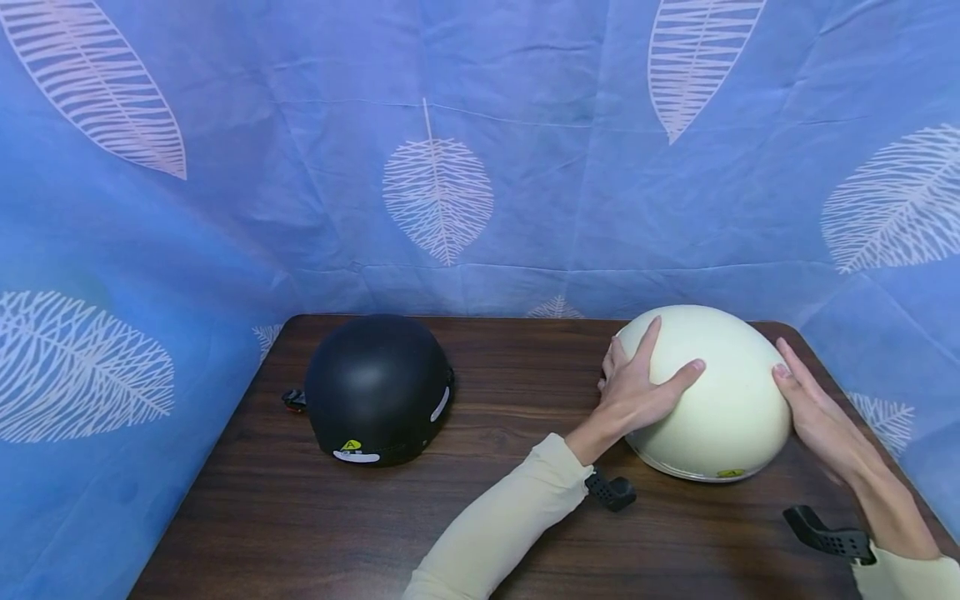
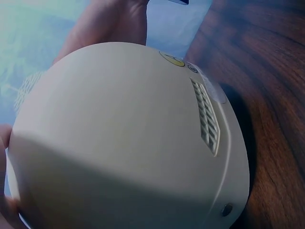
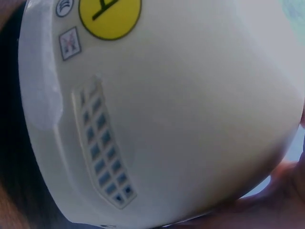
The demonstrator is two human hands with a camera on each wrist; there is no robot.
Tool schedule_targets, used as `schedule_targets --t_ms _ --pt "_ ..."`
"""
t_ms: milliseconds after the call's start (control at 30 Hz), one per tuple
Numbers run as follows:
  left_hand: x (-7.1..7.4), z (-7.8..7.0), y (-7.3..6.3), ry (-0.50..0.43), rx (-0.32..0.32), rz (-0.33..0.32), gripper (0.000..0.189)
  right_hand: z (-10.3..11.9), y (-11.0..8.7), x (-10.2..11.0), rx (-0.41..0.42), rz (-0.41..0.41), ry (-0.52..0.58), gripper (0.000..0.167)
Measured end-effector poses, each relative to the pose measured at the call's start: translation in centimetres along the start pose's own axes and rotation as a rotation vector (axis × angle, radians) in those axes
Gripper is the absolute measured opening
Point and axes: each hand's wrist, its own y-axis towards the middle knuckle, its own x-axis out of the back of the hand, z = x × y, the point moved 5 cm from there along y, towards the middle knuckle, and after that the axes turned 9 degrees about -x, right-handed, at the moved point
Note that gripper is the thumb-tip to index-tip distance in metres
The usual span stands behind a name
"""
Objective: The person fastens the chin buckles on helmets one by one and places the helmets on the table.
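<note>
A cream-white helmet [image 1: 716, 400] is at the right of the table, its smooth dome facing up. On its left side rests my left hand [image 1: 637, 387], index finger and thumb extended over the shell; the other fingers go partly behind its edge. My right hand [image 1: 821, 421] presses the opposite side with straight fingers. A slatted vent [image 2: 206, 117] and a round yellow sticker [image 3: 110, 16] show near the rim. Whether the rim touches the table cannot be told. Far to the left stands a matte black helmet [image 1: 378, 387], apart from both hands.
The dark wood-grain table [image 1: 517, 400] has rounded back corners. Behind it and along the sides hangs a blue cloth [image 1: 540, 183] with white leaf prints. A black strap [image 1: 294, 400] with a buckle sticks out left of the black helmet. Black wrist mounts [image 1: 828, 533] sit on both wrists.
</note>
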Motion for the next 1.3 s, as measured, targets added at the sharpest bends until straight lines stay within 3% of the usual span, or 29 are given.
schedule_targets --t_ms 300,467,833,1300 --pt "-0.5 -0.1 0.1 0.059 0.002 -0.018 0.073 -0.2 -0.1 -0.1 0.036 -0.076 -0.078 0.06" --pt "-1.0 0.0 0.2 0.113 -0.011 -0.011 0.076 -0.7 0.1 -0.2 0.0 -0.095 -0.157 0.068" --pt "-1.6 0.1 0.2 0.161 -0.025 0.012 0.077 -1.5 0.6 -0.1 -0.018 -0.081 -0.126 0.065" --pt "-2.1 1.0 0.3 0.065 0.001 0.057 0.075 -1.9 0.9 -0.2 0.001 -0.072 -0.115 0.061"
